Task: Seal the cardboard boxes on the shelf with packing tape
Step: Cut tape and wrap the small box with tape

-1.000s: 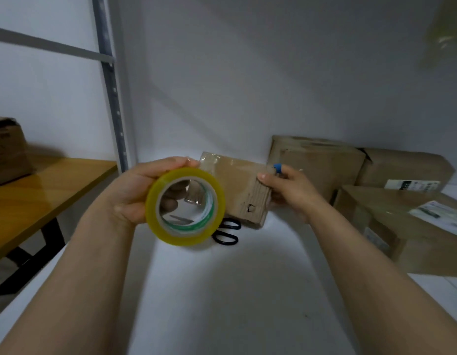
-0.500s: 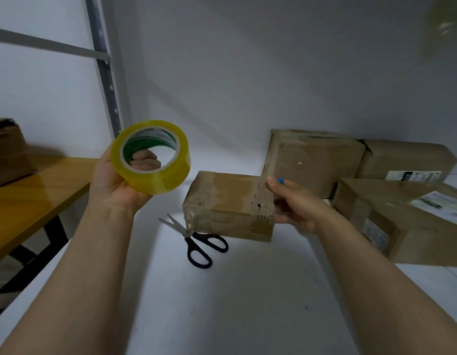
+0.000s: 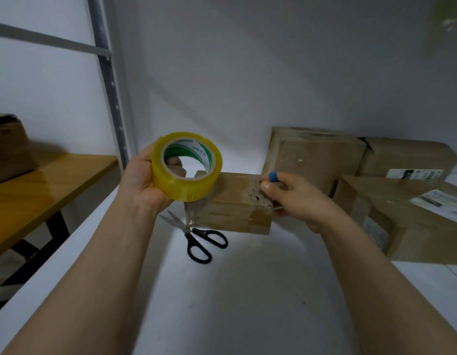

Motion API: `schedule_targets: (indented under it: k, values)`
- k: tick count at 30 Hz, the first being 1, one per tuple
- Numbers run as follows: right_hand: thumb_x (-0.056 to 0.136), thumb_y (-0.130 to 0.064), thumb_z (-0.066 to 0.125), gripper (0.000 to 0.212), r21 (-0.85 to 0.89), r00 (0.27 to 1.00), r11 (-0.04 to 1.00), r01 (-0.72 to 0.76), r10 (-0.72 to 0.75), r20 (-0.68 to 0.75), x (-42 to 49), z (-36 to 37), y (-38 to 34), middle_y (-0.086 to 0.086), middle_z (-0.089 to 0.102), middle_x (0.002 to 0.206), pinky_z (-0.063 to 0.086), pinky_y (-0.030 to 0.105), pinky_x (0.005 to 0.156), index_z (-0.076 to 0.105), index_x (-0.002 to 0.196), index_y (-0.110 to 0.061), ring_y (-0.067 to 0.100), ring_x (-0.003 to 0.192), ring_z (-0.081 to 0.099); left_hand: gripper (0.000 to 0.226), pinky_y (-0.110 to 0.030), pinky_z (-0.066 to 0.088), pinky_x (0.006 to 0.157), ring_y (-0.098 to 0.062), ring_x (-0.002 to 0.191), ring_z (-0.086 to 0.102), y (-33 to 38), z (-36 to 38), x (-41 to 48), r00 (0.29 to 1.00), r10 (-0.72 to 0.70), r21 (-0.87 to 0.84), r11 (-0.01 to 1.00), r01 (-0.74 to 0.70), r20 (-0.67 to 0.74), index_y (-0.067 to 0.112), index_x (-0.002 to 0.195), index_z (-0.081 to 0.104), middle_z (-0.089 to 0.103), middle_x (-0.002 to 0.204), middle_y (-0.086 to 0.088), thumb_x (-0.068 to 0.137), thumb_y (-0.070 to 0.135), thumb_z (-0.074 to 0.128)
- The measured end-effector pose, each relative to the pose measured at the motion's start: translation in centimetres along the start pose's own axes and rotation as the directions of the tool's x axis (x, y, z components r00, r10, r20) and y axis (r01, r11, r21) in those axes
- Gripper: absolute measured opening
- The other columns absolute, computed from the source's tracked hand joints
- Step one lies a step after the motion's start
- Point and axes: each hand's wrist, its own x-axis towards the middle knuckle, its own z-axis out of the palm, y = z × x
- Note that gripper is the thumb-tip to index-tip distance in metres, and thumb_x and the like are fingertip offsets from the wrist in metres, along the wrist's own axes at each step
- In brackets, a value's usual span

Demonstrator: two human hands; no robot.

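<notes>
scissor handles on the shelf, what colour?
Black handles, bare metal blades, on the scissors lying in front of the small cardboard box. The head view is the only one.

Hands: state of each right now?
Left hand: grips the tape roll.
Right hand: grips the small cardboard box by its right end.

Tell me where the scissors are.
Head view, left of centre: the scissors lie on the white shelf, at the front left corner of the small box, below the tape roll.
</notes>
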Motion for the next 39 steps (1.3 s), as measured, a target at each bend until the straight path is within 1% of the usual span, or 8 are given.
schedule_targets:
  k: [6,10,14,17,21,23,30,39]
  values:
    - [0.103,-0.043,0.050,0.026,-0.105,0.988,0.989,0.104,-0.115,-0.102,-0.3,-0.3,-0.4,-0.002,0.070,0.106,0.055,0.040,0.094,0.065,0.116,-0.027,0.018,0.102,0.067,0.028,-0.029,0.053,0.041,-0.014,0.042,0.054,-2.0,3.1,-2.0,1.000,-0.031,0.036,0.999,0.031,0.003,0.008,0.079,0.063,0.047,0.067,-0.003,0.102,0.022,0.057]
    - [0.090,-0.073,0.047,0.054,-0.041,0.925,0.932,0.360,-0.362,-0.111,-2.2,-0.7,-2.9,-0.008,0.065,0.106,0.045,0.024,0.088,0.072,0.098,-0.026,0.004,0.104,0.059,0.028,-0.044,0.054,0.072,-0.021,0.047,0.064,-4.7,7.1,-2.2,0.992,-0.118,0.221,0.970,0.104,0.049,0.009,0.079,0.062,0.061,0.055,-0.008,0.101,0.024,0.054]
    - [0.069,-0.090,0.033,0.073,-0.552,0.879,0.769,0.322,-0.460,-0.127,-3.2,-0.5,-2.7,-0.006,0.039,0.131,0.024,0.032,0.102,0.062,0.100,-0.031,0.015,0.126,0.031,0.029,-0.036,0.051,0.073,-0.022,0.064,0.057,-6.3,11.2,-1.4,0.992,-0.123,0.315,0.943,0.107,0.029,0.008,0.074,0.060,0.057,0.065,-0.009,0.100,0.020,0.053]
    - [0.069,-0.088,0.041,0.079,-0.624,0.852,0.704,0.339,-0.511,-0.114,-4.4,-0.4,-3.0,-0.005,0.036,0.144,0.022,0.034,0.106,0.065,0.118,-0.030,0.013,0.132,0.027,0.034,-0.031,0.051,0.058,-0.022,0.046,0.058,-7.3,12.5,-0.5,0.994,-0.113,0.400,0.911,0.101,0.008,0.006,0.069,0.058,0.058,0.049,-0.008,0.101,0.016,0.053]
    - [0.083,-0.053,0.074,0.042,-0.209,0.930,0.922,0.326,-0.352,-0.104,-7.2,0.4,-3.7,0.010,0.068,0.088,0.049,0.033,0.074,0.070,0.092,-0.012,0.013,0.082,0.064,0.027,-0.036,0.053,0.088,-0.024,0.097,0.068,-7.4,11.8,1.3,1.000,-0.029,0.600,0.800,0.018,0.009,0.004,0.095,0.072,0.069,0.090,-0.006,0.080,0.024,0.080]
    - [0.082,-0.055,0.074,0.049,0.100,0.982,0.977,0.186,-0.182,-0.052,-8.9,0.9,-4.3,0.016,0.071,0.083,0.054,0.035,0.067,0.071,0.088,-0.007,0.016,0.072,0.068,0.041,-0.030,0.042,0.093,-0.017,0.106,0.052,-6.9,11.1,2.1,0.999,0.051,0.772,0.635,-0.042,0.013,0.011,0.114,0.075,0.061,0.105,0.006,0.079,0.031,0.081]
    - [0.084,-0.054,0.059,0.043,0.328,0.993,0.938,-0.116,0.110,0.036,-11.7,3.4,-2.1,-0.002,0.077,0.075,0.056,0.021,0.060,0.075,0.085,-0.015,0.008,0.067,0.073,0.035,-0.021,0.037,0.090,-0.013,0.124,0.053,-6.7,9.4,4.3,0.998,0.024,0.971,0.231,-0.066,0.062,0.014,0.123,0.072,0.063,0.120,0.004,0.092,0.029,0.073]
    - [0.085,-0.062,0.056,0.051,0.381,0.978,0.903,-0.199,0.210,0.013,-10.2,4.2,-1.3,-0.003,0.077,0.076,0.055,0.027,0.070,0.076,0.080,-0.016,0.010,0.072,0.074,0.033,-0.031,0.034,0.098,-0.023,0.135,0.048,-7.5,7.5,8.7,0.998,0.060,0.976,0.218,-0.028,0.015,0.014,0.115,0.076,0.064,0.135,-0.005,0.086,0.028,0.079]
